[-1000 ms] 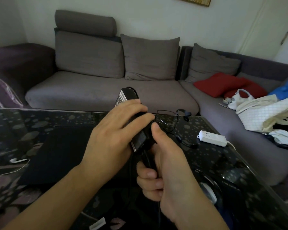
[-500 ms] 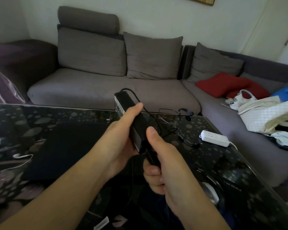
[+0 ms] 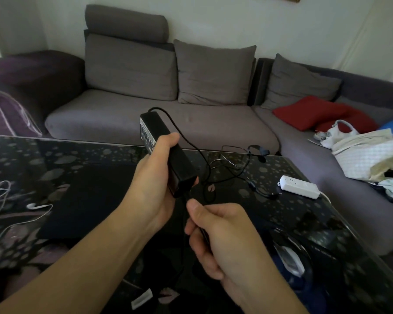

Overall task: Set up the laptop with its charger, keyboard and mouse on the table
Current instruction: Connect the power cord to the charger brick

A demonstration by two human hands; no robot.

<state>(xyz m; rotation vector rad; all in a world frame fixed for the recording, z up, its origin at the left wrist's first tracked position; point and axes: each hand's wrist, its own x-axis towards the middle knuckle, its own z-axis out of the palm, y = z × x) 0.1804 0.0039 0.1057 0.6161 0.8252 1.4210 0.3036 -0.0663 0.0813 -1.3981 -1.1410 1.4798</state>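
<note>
You are gripping charger brick (image 3: 166, 152) in left hand (image 3: 152, 191), raised above glass table (image 3: 304, 214). Right hand (image 3: 222, 236) is pinching black cable (image 3: 191, 141) just below brick's near end. Closed laptop (image 3: 86, 198) is lying flat, left of hands. White power strip (image 3: 300, 186) is sitting far right. Risk: slack cable is looping over eyeglasses (image 3: 241, 155); pulling hard risks dragging them, or straining cable where it joins brick.

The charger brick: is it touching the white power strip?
Apart. The head view shows the charger brick held up by the left hand; the power strip lies on the table.
</note>
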